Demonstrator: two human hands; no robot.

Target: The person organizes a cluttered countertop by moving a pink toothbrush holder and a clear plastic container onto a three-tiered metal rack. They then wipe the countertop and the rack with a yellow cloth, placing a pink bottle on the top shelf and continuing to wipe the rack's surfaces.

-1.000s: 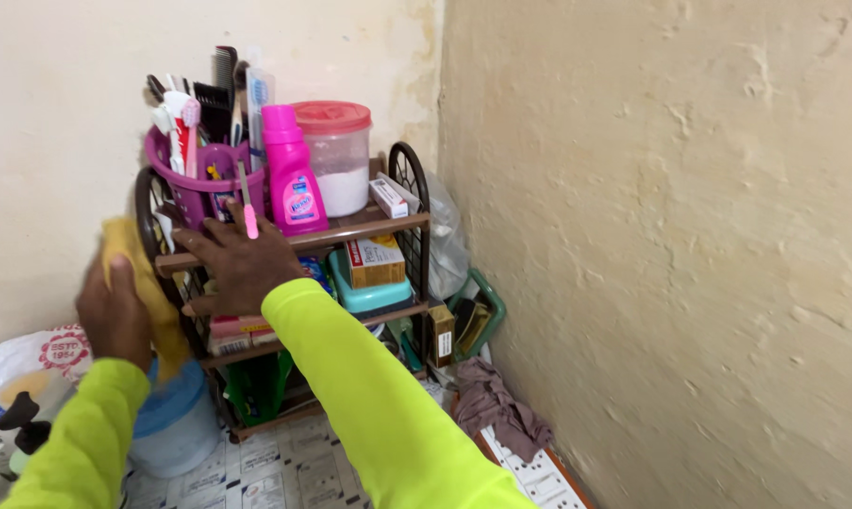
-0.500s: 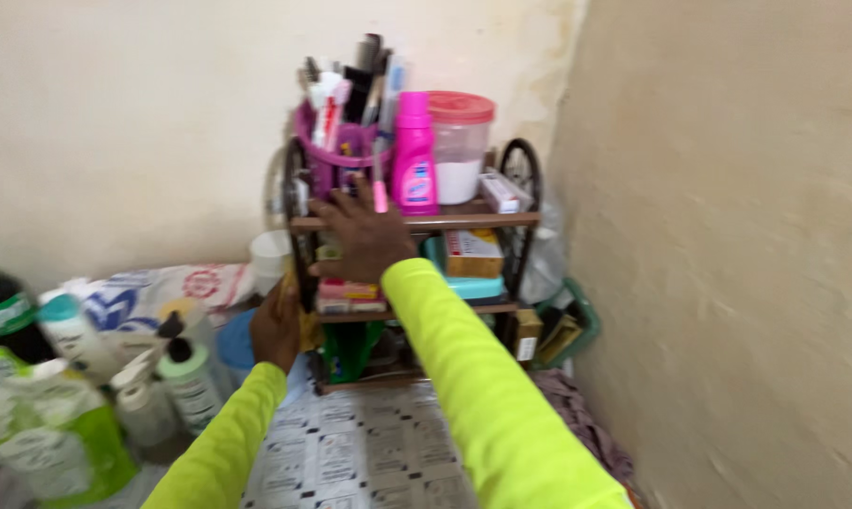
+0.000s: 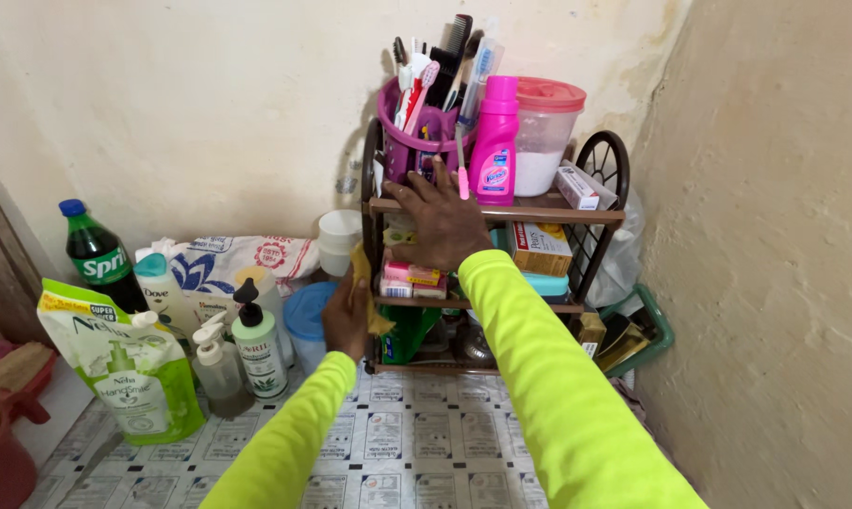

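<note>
Risk first: the rack (image 3: 591, 215) is narrow and top-heavy. On its top shelf stand a purple cup (image 3: 416, 141) crammed with brushes and combs, a pink bottle (image 3: 494, 151), a red-lidded tub (image 3: 545, 132) and a small box (image 3: 578, 187). A sideways shove from the wiping could rock the frame and tip the bottle or spill the brushes; a pink-handled toothbrush (image 3: 461, 151) already hangs over the shelf edge just beside the fingers. Right hand (image 3: 442, 224): spread flat, palm pressed against the front of the top shelf at 12 o'clock, gripping nothing, seemingly bracing. Left hand (image 3: 347, 316): at 9 o'clock of the rack, low by its left post, fingers curled round a yellow cloth (image 3: 364, 287) that touches the frame; how tightly, cannot tell. Pump bottles (image 3: 256, 344) and a blue tub (image 3: 308, 319) crowd the floor near that elbow, so a wide backswing might knock them.
</note>
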